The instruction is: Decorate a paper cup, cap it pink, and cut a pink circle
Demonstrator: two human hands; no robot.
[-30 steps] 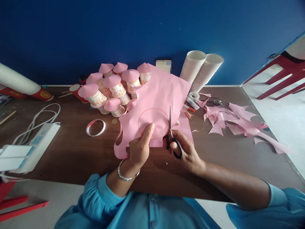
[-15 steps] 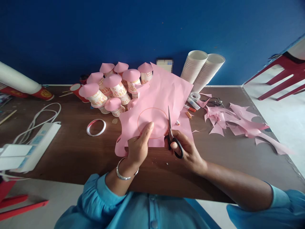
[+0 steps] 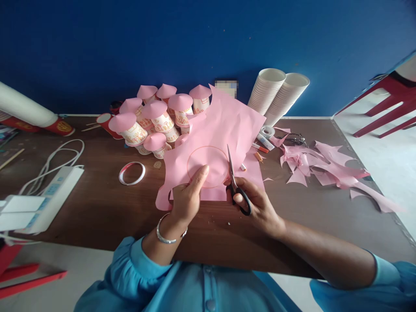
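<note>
A large sheet of pink paper point(image 3: 224, 119) is held up over the table, with a circle drawn on it in an orange line. My left hand point(image 3: 188, 197) grips its near edge, thumb on top by the circle and fingers hidden underneath. In my right hand point(image 3: 260, 206) are black-handled scissors point(image 3: 231, 167), their blades pointing away from me along the circle's right side. The lower blade is hidden by the paper. Beneath lies another piece of pink paper point(image 3: 256, 175).
Behind to the left stand several decorated paper cups with pink cone roofs point(image 3: 155, 110). Two stacks of white cups point(image 3: 266, 91) lean near the blue wall. Pink scraps point(image 3: 302, 160) lie right; a tape roll point(image 3: 131, 173) and a power strip point(image 3: 58, 195) lie left.
The scissor blades have shifted slightly to the left against the paper's circle. My left hand has moved a touch left with the sheet; both grips stay the same.
</note>
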